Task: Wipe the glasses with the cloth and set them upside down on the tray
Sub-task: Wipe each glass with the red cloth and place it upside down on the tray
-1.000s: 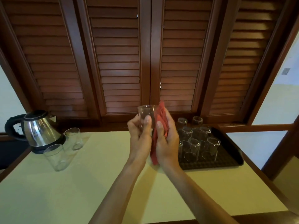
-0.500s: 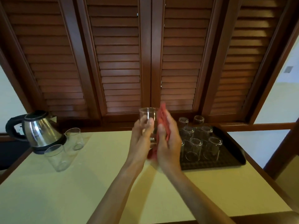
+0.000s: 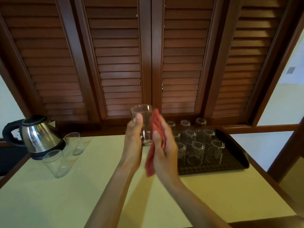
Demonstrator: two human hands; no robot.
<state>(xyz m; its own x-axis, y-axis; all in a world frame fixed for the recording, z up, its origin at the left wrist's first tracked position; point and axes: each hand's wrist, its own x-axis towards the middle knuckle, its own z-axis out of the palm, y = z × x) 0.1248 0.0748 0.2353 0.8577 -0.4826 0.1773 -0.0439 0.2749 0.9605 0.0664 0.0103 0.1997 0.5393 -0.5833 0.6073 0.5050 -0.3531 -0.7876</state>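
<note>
At the centre of the frame, the left hand (image 3: 134,137) is gripping a clear glass (image 3: 142,122), its thumb lying up the near side and the other fingers wrapping round the back; the glass is standing mouth up, lifted clear of the table. Just to its right, the right hand (image 3: 164,145) is pressing a red cloth (image 3: 155,127) flat against the side of the glass, its fingers lying nearly straight along the cloth with the thumb pinning the fabric from the front. The loose end of the cloth is hanging down below the palm.

Right of the hands, a dark tray (image 3: 233,155) is sitting on the pale yellow table (image 3: 65,203), carrying rows of glasses turned upside down (image 3: 196,153). Toward the left of the frame, two more glasses (image 3: 56,163) are standing mouth up on the table, just beside a steel kettle (image 3: 38,137) on its black base. Brown louvred shutters (image 3: 115,55) are filling the upper part of the frame behind everything.
</note>
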